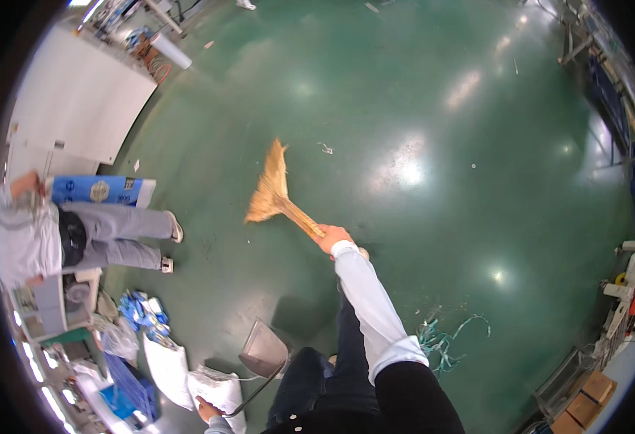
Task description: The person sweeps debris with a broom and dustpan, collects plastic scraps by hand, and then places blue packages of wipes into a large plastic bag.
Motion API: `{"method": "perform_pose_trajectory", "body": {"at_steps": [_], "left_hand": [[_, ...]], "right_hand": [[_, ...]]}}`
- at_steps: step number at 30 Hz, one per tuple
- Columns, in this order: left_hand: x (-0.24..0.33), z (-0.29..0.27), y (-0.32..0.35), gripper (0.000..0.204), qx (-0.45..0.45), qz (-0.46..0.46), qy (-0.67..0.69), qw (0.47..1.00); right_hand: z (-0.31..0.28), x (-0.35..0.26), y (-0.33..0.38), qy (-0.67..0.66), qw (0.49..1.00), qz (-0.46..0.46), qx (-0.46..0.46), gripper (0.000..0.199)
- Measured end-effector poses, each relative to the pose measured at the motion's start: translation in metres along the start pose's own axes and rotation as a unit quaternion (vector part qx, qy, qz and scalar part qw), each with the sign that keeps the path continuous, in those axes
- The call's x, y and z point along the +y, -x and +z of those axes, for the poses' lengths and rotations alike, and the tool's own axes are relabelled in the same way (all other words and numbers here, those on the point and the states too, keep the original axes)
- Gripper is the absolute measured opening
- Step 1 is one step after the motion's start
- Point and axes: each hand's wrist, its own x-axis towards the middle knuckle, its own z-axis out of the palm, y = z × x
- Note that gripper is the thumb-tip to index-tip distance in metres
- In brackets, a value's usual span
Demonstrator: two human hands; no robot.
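My right hand [334, 238] is closed around the handle of a straw broom [270, 189], stretched out ahead of me over the green floor. Its fanned yellow bristles point forward and left. Low on the left, my left hand [209, 410] grips the dark bent handle of a dustpan [265, 349]. The dustpan's grey-brown pan is beside my legs, with white sacks just left of it. A small pale scrap [326, 148] lies on the floor beyond the broom. Right of my right forearm lies a tangle of green strapping [444, 343].
At the left another person [78, 231] stands near a blue printed sheet [100, 190] and a large white cabinet [78, 94]. White sacks [169, 372] and blue plastic bags [144, 312] lie at the lower left. Cardboard boxes [585, 406] and metal frames line the right side.
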Motion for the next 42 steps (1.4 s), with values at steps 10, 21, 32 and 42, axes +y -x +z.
{"method": "perform_pose_trajectory", "body": {"at_steps": [10, 21, 32, 42], "left_hand": [[0.263, 0.079, 0.031, 0.066, -0.030, 0.080, 0.082, 0.993], [0.614, 0.252, 0.191, 0.060, -0.177, 0.252, 0.072, 0.949], [0.842, 0.389, 0.328, 0.060, -0.213, 0.295, 0.046, 0.930], [1.048, 0.506, 0.473, 0.059, -0.149, 0.338, 0.028, 0.929]], "right_hand": [[-0.100, 0.209, 0.230, -0.222, 0.936, 0.213, 0.169, 0.047], [-0.389, 0.188, 0.008, -0.531, 0.791, 0.249, 0.178, 0.043], [-0.442, 0.156, 0.156, -0.709, 0.465, 0.424, 0.319, 0.033], [-0.783, 0.100, -0.308, -0.209, 0.907, 0.194, 0.311, 0.056]]}}
